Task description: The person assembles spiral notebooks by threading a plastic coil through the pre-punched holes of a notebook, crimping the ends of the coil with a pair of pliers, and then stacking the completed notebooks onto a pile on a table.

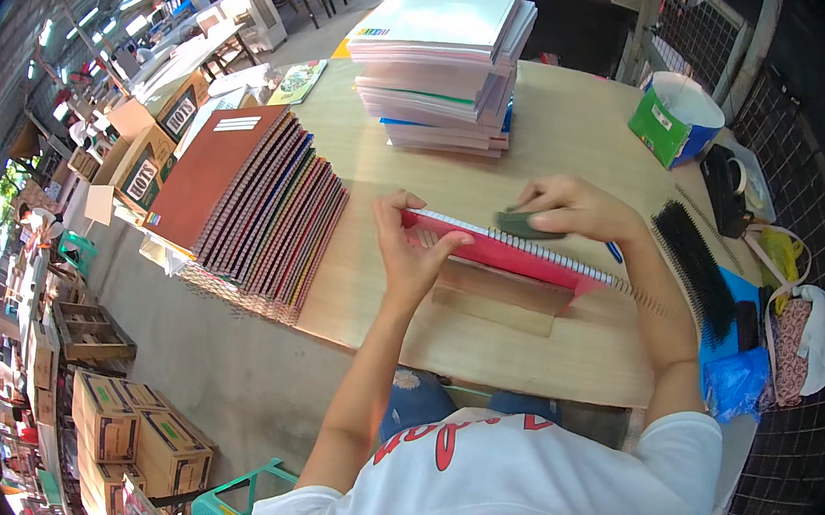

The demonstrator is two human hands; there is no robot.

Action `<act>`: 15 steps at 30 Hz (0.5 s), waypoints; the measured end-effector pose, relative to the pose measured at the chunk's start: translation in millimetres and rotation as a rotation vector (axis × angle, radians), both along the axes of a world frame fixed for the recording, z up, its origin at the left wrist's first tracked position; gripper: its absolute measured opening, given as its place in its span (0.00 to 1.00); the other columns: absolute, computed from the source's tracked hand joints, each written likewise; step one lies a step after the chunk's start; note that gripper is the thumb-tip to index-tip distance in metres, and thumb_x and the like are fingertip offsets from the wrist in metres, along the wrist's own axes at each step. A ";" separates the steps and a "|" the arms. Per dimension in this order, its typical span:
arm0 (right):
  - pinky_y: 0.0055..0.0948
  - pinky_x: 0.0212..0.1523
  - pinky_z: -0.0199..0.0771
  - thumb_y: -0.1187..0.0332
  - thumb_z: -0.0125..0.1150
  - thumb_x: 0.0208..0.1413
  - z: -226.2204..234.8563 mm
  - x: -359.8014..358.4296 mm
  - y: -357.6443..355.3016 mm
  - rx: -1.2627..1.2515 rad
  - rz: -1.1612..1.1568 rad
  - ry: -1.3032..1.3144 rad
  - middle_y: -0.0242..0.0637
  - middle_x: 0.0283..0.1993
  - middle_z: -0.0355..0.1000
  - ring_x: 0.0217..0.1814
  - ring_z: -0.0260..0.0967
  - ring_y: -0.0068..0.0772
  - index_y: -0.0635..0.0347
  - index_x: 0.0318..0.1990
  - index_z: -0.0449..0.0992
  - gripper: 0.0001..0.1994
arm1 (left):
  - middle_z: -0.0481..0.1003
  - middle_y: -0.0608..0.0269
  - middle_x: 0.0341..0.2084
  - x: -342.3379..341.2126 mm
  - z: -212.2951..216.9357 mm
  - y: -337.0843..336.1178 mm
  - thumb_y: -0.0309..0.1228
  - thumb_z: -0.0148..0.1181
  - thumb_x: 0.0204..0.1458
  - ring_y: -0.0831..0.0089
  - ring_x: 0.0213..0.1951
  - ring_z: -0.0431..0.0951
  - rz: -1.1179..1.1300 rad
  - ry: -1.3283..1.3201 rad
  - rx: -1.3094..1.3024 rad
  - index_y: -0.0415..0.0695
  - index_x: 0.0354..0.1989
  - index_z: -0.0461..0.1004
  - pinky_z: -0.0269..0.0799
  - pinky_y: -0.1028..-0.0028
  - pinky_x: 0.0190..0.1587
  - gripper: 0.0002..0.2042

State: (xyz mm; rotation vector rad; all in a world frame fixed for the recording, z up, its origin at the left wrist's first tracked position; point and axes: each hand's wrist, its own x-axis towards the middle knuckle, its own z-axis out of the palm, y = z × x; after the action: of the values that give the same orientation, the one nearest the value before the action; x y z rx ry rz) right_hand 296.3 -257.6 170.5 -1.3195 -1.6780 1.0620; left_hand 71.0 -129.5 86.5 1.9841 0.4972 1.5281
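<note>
My left hand (pixel 407 249) grips the left end of a red notebook (pixel 523 258), fingers behind it and thumb across its near face. The notebook stands on edge, its bound side facing up. A metal spiral (pixel 573 262) runs through that edge, with a loose length sticking out past the right end. In my right hand (pixel 578 211) is a dark green, pad-like block (pixel 528 226), held at the spiral's far side. Beneath the notebook lies a wooden block (pixel 498 302) on the light wooden table (pixel 572 370). A blue pen-like thing (pixel 615 251) shows partly under my right forearm.
A tall pile of spiral notebooks (pixel 210 171) stands left, beside a high stack of paper sets (pixel 438 19) at the back. Along the right lie a green-and-blue tub (pixel 659 133), a black-bristled brush (pixel 692 272), loose wire coils (pixel 712 229) and a blue plastic bag (pixel 736 382).
</note>
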 end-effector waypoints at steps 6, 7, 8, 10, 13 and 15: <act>0.36 0.56 0.67 0.50 0.59 0.57 -24.5 4.1 9.1 0.101 0.116 0.310 0.47 0.47 0.73 0.49 0.71 0.41 0.57 0.53 0.80 0.24 | 0.62 0.62 0.37 -2.0 -3.8 1.3 0.40 0.83 0.28 0.65 0.40 0.64 -0.078 -0.069 -0.073 0.40 0.42 0.65 0.64 0.69 0.43 0.36; 0.36 0.56 0.67 0.50 0.59 0.57 -25.9 5.3 7.8 0.096 0.111 0.312 0.47 0.47 0.73 0.49 0.71 0.41 0.57 0.53 0.80 0.24 | 0.62 0.61 0.37 -2.5 -2.9 -1.1 0.40 0.84 0.28 0.65 0.40 0.64 -0.091 -0.067 -0.113 0.40 0.42 0.65 0.64 0.69 0.43 0.36; 0.35 0.56 0.67 0.48 0.59 0.56 -25.9 6.7 6.0 0.078 -0.054 -0.104 0.46 0.48 0.74 0.51 0.70 0.40 0.62 0.52 0.80 0.27 | 0.62 0.61 0.37 -1.4 -3.7 -1.1 0.40 0.84 0.28 0.65 0.40 0.64 -0.095 -0.065 -0.118 0.40 0.42 0.65 0.64 0.69 0.43 0.36; 0.34 0.55 0.66 0.48 0.61 0.55 -4.8 4.9 7.1 0.015 -0.251 -0.443 0.43 0.48 0.72 0.54 0.68 0.37 0.64 0.52 0.80 0.28 | 0.63 0.61 0.38 -5.2 -3.5 1.8 0.39 0.84 0.28 0.65 0.41 0.65 -0.032 0.061 -0.062 0.39 0.43 0.65 0.64 0.68 0.44 0.36; 0.35 0.50 0.67 0.49 0.62 0.55 -0.7 -5.3 3.9 0.218 0.215 0.348 0.48 0.40 0.69 0.45 0.68 0.41 0.54 0.51 0.82 0.23 | 0.63 0.60 0.39 -4.7 -3.3 -1.3 0.39 0.84 0.28 0.65 0.42 0.66 -0.021 0.038 -0.011 0.39 0.44 0.65 0.65 0.68 0.46 0.37; 0.34 0.47 0.68 0.53 0.63 0.54 -4.2 -3.5 8.3 0.164 -0.038 -0.478 0.47 0.39 0.72 0.44 0.69 0.39 0.57 0.51 0.82 0.22 | 0.64 0.60 0.40 -4.5 -3.1 1.7 0.39 0.84 0.28 0.65 0.42 0.66 -0.033 0.032 -0.044 0.39 0.44 0.65 0.65 0.68 0.46 0.37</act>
State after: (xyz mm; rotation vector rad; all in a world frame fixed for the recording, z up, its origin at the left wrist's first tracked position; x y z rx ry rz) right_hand 292.9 -249.3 166.3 -1.5706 -2.0241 0.5958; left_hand 66.5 -127.8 83.4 1.9764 0.5050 1.4551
